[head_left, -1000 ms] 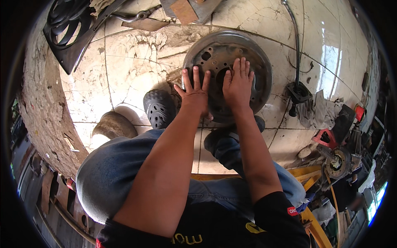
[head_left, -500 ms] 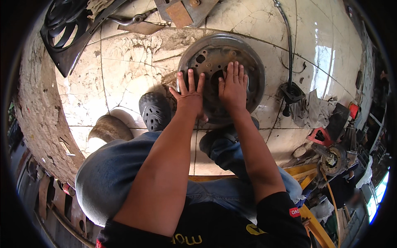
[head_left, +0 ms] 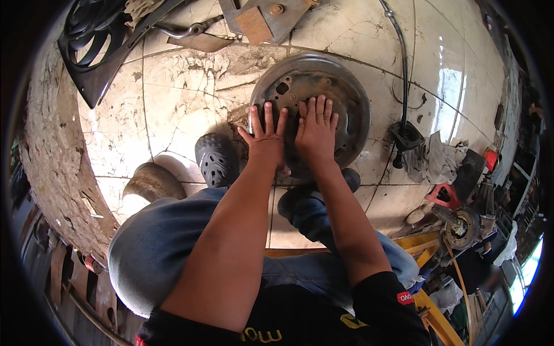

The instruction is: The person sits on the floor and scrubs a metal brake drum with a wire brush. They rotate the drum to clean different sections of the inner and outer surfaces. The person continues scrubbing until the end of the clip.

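Observation:
A large round brake backing plate of dark worn metal lies on the tiled floor in front of me. It has a raised rim, several small holes and a dark opening near its middle, partly covered by my right hand. My left hand is open over the plate's left edge, fingers spread and palm down. My right hand lies open and flat across the middle, its fingers fairly close together. Neither hand shows a thing held in it.
A black hose with a square metal fitting lies to the right, beside a grey rag. Metal plates and a black plastic frame lie at the far side. My shoes flank the near side.
My right hand has slid left and slightly nearer across the plate, uncovering more of its right side. My left hand stays on the left edge. The view has shifted slightly.

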Available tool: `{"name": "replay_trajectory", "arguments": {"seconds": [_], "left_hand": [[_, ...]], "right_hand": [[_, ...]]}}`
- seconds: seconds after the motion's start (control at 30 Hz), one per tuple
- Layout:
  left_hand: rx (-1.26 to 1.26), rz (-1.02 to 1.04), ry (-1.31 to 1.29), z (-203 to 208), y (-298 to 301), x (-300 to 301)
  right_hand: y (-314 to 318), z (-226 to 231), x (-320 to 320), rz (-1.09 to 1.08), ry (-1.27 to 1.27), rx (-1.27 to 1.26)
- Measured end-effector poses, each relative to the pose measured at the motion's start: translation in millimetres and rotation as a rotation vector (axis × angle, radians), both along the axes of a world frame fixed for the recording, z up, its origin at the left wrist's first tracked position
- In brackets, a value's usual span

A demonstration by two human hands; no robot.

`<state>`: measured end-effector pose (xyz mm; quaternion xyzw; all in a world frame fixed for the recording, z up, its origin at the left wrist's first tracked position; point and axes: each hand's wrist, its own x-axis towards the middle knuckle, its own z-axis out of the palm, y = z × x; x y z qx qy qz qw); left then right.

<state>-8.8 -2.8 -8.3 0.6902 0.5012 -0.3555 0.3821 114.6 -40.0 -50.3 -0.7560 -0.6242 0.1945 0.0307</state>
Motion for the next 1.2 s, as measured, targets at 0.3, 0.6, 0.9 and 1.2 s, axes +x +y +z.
{"name": "replay_trajectory", "arguments": {"seconds": [0.3, 0.6, 0.9, 1.2], "left_hand": [[0.022, 0.029, -0.002, 1.1, 0.3, -2.7], [0.062, -0.014, -0.012, -2.9, -2.0, 0.2], [0.022, 0.045, 0.0, 1.5, 1.3, -2.2], [0.008, 0.015, 0.013, -1.1, 1.5, 0.4]], "right_hand": [[43.3, 48.9, 43.4, -0.078, 0.204, 0.334], [8.9, -1.3, 23.9, 0.055, -0.108, 0.015], [-1.1, -0.8, 19.3, 0.057, -0.107, 0.0], [-7.4, 0.6, 27.0, 0.072, -0.087, -0.01]]}}
